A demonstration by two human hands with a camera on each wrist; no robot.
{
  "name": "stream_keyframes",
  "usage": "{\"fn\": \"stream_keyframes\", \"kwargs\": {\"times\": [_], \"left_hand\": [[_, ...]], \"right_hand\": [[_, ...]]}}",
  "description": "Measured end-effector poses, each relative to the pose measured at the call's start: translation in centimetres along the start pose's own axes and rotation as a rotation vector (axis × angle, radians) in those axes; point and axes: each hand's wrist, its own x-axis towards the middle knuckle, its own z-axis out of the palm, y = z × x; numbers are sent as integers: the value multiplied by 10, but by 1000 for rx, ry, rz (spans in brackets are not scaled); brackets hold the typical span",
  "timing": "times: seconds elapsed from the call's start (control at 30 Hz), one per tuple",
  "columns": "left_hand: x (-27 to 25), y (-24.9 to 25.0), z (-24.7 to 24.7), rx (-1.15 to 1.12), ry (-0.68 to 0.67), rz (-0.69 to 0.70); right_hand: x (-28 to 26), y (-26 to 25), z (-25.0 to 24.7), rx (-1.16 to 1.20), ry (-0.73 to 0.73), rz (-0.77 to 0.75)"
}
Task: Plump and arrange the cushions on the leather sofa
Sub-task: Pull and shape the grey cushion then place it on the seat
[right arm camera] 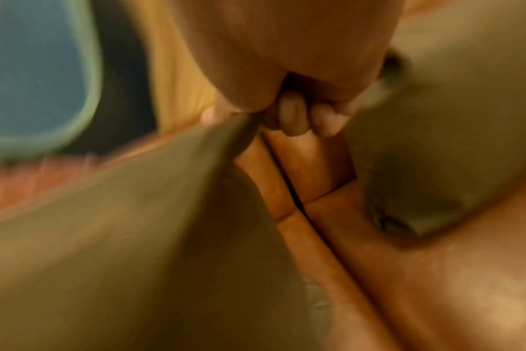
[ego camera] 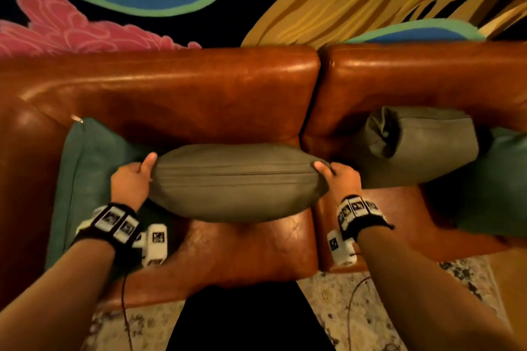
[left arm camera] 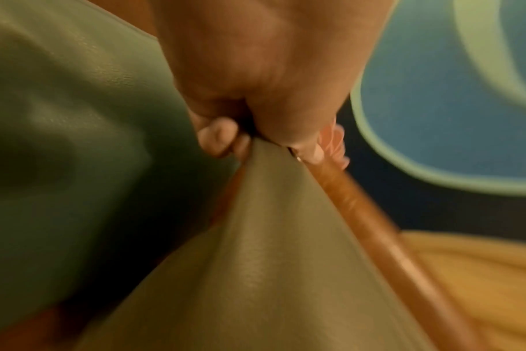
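Both hands on it now: left hand (ego camera: 134,177) and right hand (ego camera: 340,177) each pinch an end of the grey cushion (ego camera: 233,182), stretched lengthwise between them, apparently just above the sofa (ego camera: 176,88) seat.

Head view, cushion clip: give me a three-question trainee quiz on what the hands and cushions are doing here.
1. True or false: both hands grip the same grey cushion.
2. Multiple choice: which part does the left hand hold? A) a corner B) the middle of the top seam C) nothing
3. Fill in: left of the held cushion, a ____-coloured cushion leans in the corner of the leather sofa.

Key:
1. True; the right hand pinches the opposite corner.
2. A
3. teal

A second grey cushion lies slumped to the right.
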Motion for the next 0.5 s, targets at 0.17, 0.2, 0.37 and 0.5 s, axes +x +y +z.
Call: {"fn": "stream_keyframes", "kwargs": {"times": [0.17, 0.2, 0.37, 0.5], "left_hand": [[-1, 5, 13, -147, 77, -34], [-1, 3, 17, -202, 81, -38], [1, -27, 38, -675, -48, -158], [-8, -27, 33, -836, -69, -191]], "right_hand": [[-9, -34, 16, -153, 224, 143], [-15, -46, 24, -215, 359, 60], [-93, -145, 108, -340, -64, -796], [-113, -172, 160, -522, -268, -905]]}}
